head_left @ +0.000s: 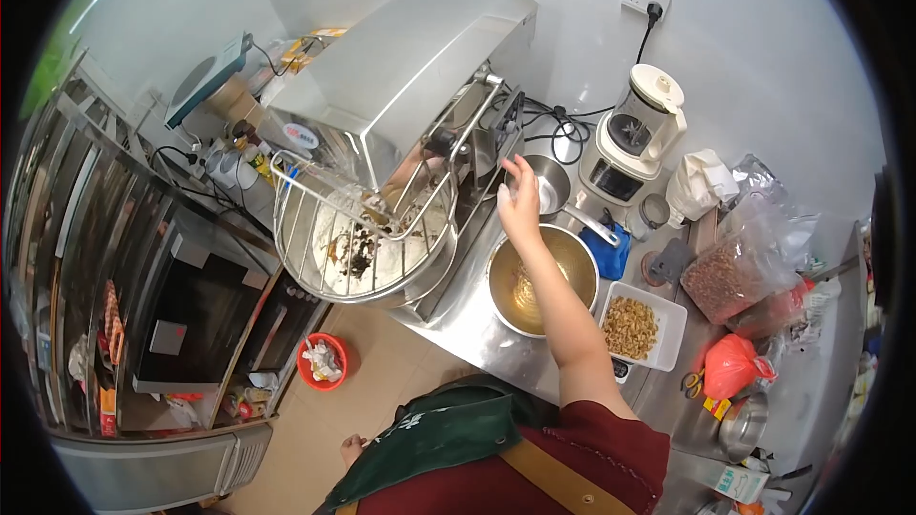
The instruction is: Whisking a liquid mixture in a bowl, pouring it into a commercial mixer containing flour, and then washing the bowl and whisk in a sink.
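My right hand (pixel 518 198) reaches across the counter with its fingers apart and nothing in them. It is close to the side of the dough mixer (pixel 410 57); whether the fingertips touch it I cannot tell. Inside the mixer bowl (pixel 372 298), under a wire guard (pixel 382 262), lies white flour (pixel 334 229) with dark brown bits (pixel 358 253) on top. Below my right forearm stands a gold-coloured metal bowl (pixel 506 277), and a small saucepan (pixel 551 186) sits just beyond. My left hand (pixel 353 448) hangs low beside my green apron, mostly hidden, its fingers hard to make out.
A white tray of walnut pieces (pixel 630 326) rests on a scale (pixel 621 371). Farther back stands a blender (pixel 625 143). Bags (pixel 730 272) and a red plastic bag (pixel 735 367) crowd the right. A red bin (pixel 322 362) is on the floor beside a shelving rack (pixel 86 229).
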A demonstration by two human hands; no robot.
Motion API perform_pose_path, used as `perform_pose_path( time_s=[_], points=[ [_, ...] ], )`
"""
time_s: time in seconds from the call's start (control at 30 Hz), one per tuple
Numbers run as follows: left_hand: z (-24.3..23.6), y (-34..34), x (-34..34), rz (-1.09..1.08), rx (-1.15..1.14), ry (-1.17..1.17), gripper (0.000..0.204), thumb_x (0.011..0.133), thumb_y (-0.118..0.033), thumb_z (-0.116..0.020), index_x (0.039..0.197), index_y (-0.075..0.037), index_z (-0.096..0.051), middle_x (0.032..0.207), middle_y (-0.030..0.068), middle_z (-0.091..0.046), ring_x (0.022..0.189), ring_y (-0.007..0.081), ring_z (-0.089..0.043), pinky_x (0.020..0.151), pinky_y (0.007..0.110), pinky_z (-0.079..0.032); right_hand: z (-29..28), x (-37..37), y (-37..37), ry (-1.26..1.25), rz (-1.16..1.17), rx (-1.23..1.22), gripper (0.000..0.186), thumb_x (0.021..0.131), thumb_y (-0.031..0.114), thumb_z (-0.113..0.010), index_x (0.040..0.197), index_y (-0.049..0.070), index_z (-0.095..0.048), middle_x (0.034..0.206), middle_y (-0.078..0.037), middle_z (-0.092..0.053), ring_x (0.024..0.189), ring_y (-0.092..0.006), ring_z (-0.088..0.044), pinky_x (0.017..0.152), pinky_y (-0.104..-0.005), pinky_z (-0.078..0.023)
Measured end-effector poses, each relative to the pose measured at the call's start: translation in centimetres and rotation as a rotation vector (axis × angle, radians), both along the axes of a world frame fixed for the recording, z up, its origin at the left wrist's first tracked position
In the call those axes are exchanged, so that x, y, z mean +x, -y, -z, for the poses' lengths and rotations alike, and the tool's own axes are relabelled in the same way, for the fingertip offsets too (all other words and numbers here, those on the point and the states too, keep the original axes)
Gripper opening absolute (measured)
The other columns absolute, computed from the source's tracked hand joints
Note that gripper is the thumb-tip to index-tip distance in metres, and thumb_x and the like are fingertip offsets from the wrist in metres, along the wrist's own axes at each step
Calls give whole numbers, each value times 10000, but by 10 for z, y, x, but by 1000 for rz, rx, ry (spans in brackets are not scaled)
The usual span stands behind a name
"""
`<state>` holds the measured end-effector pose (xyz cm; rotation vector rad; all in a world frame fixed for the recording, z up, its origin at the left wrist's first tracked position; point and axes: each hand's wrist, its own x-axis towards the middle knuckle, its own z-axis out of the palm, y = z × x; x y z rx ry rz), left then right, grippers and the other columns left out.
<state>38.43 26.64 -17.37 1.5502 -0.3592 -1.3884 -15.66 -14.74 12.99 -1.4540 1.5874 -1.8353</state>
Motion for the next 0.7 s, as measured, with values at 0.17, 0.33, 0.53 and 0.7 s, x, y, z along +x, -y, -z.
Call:
perform_pose_path(
  time_s=[0.17,0.33,0.53,0.7],
  points=[
    [-23,28,8,149,140,-206,265,803,-150,-504,920,83,-550,763,149,-609,665,194,-574,602,314,-468,35,-18,56,6,58,54,542,688,21,-470,1199,-27,-294,1204,-148,-466,1144,-282,-368,980,-340,-218],
    [-13,3,14,10,77,369,258,791,-153,-518,879,84,-571,746,153,-613,659,194,-578,616,324,-467,35,-11,54,-118,106,29,534,691,-4,-453,1200,-38,-293,1216,-173,-437,1137,-293,-382,967,-339,-248],
    [-28,31,37,61,338,574,262,799,-152,-514,909,81,-563,767,156,-613,660,199,-579,610,324,-467,25,-14,50,-82,37,48,539,689,-41,-450,1202,-50,-284,1232,-186,-402,1161,-272,-385,966,-322,-268],
    [-35,47,-70,64,515,743,265,804,-151,-511,929,78,-557,782,158,-612,660,202,-579,606,324,-468,28,-13,50,-43,-46,58,555,688,-44,-468,1205,-52,-266,1264,-193,-364,1193,-269,-360,977,-323,-259]
  ],
)
